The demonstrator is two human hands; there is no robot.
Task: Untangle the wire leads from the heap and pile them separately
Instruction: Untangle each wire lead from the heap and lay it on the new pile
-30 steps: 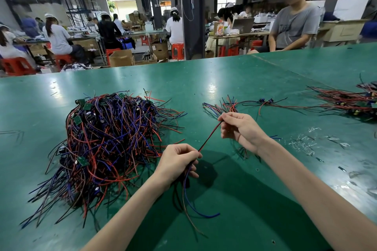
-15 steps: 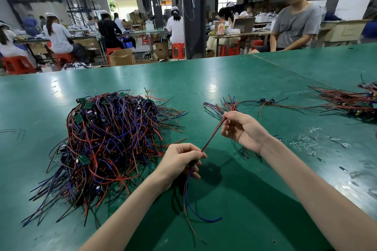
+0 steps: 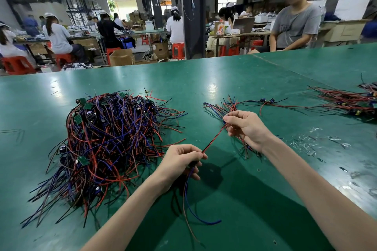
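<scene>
— Barely anything has moved: the left hand [image 3: 179, 161] and right hand [image 3: 247, 128] still stretch a red wire [image 3: 214, 138] between them.
— Grips?
— The left one curls round its lower end; the right one pinches the upper end.
— The heap [image 3: 110, 138]?
— On the counter [image 3: 244, 199], left of both hands; a smaller pile [image 3: 226, 106] lies just beyond the right.

Smooth, glossy table top [image 3: 224, 79], mirroring the lamps. Plastic-sheathed wire leads [image 3: 114, 138], faintly shiny. Glossy plastic stools [image 3: 178, 50] behind.
</scene>
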